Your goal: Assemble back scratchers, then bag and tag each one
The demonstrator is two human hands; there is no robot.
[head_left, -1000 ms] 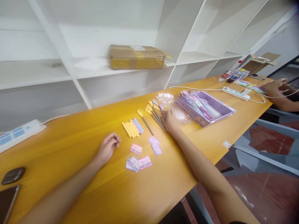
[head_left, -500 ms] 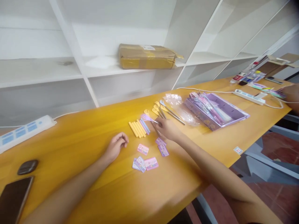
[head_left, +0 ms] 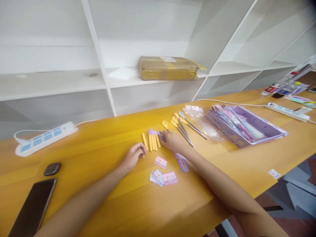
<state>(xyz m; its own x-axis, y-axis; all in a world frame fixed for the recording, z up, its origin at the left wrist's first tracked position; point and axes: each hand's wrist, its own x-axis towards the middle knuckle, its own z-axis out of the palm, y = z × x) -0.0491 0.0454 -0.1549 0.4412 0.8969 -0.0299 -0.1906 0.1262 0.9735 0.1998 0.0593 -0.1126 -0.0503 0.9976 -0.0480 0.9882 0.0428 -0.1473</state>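
Note:
My right hand (head_left: 171, 141) is closed around the thin shaft of a back scratcher with a purple hand-shaped head (head_left: 153, 132). Its head lies over the upper ends of several yellow tubes (head_left: 153, 143). My left hand (head_left: 135, 155) rests on the table with curled fingers and nothing visible in them, just below a single yellow tube (head_left: 144, 142) set apart from the others. Beyond my right hand lie several back scratchers with metal rods and yellow heads (head_left: 174, 122), and one with a blue head (head_left: 181, 114). Small printed cards (head_left: 170, 178) lie nearer me.
A purple box (head_left: 268, 136) holding plastic-wrapped packets stands at the right, with clear plastic bags (head_left: 195, 112) beside it. Power strips (head_left: 48, 138) lie at both sides. A phone (head_left: 34, 207) and a black case (head_left: 52, 169) are at left. A taped carton (head_left: 170, 69) sits on the shelf.
The view has swung left. My right hand has brought the purple back scratcher over the tubes, hiding the blue-purple ones. One yellow tube now stands apart. My left hand stays curled.

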